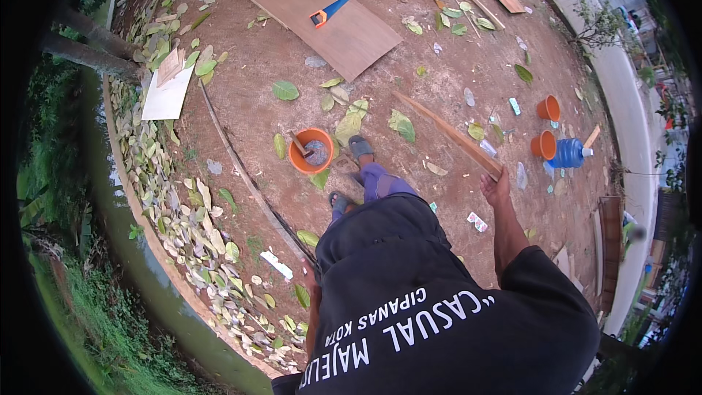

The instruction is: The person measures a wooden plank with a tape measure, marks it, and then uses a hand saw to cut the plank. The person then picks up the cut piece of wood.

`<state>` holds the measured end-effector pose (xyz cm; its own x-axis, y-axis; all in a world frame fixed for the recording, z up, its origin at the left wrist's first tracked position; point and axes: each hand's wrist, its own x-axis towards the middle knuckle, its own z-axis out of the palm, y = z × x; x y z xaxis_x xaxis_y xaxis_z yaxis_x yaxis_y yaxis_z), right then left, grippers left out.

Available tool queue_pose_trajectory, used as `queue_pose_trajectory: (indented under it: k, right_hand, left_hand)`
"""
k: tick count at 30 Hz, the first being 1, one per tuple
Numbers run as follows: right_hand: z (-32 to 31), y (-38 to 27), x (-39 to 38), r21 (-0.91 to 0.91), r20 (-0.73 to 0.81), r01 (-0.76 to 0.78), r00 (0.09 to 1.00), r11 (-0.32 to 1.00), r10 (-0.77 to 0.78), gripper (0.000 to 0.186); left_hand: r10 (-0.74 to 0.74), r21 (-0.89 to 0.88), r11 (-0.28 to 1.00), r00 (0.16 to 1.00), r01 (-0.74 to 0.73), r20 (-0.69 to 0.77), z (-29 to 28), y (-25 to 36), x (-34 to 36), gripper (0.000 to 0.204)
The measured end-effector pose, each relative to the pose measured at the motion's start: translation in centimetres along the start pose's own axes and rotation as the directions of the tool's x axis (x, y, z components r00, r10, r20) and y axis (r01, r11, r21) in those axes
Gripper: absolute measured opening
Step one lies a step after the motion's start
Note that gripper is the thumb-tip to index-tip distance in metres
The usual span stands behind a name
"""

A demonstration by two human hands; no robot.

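The person wears a black short-sleeved T-shirt point(468, 329) with white lettering. Close by the person's left side, the left hand point(311, 278) is partly hidden beside the shirt; the near end of a long, thin, grey-brown wooden strip point(242, 168) meets it, but whether the fingers are closed around it cannot be told. The strip reaches forward over the soil, curving in the fisheye view. Out to the right, the right hand point(496, 189) grips the near end of a long, narrow, reddish-brown wooden plank point(447, 132), which slants forward and leftward from it.

Between the two pieces of wood are the person's feet in grey slippers point(361, 148), below purple trousers point(387, 183). Just left of the feet stands a round orange bucket point(326, 140) with a brown wooden stick point(298, 143) leaning inside. Farther right, two orange pots lie near a translucent blue plastic water bottle point(567, 153). Beyond, a handsaw with a blue blade point(337, 6) rests on a large, flat, brown wooden sheet point(358, 40).
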<state>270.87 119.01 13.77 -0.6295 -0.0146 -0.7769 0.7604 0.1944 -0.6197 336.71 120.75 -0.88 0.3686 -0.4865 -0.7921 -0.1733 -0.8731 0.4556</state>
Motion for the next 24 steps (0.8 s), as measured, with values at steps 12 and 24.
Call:
queue_pose_trajectory:
  k: [12, 24]
  right_hand:
    - [-4.1, 3.4, 1.5, -0.032, 0.1, -0.025, 0.995, 0.999, 0.028, 0.068]
    - [-4.1, 5.4, -1.5, -0.113, 0.208, 0.06, 0.978, 0.992, -0.035, 0.073]
  left_hand:
    - [-0.019, 0.138, 0.99, 0.992, 0.036, -0.127, -4.6, 4.7, -1.9, 0.102]
    - [0.01, 0.226, 0.973, 0.98, 0.035, -0.198, -7.2, 11.6, -4.6, 0.104]
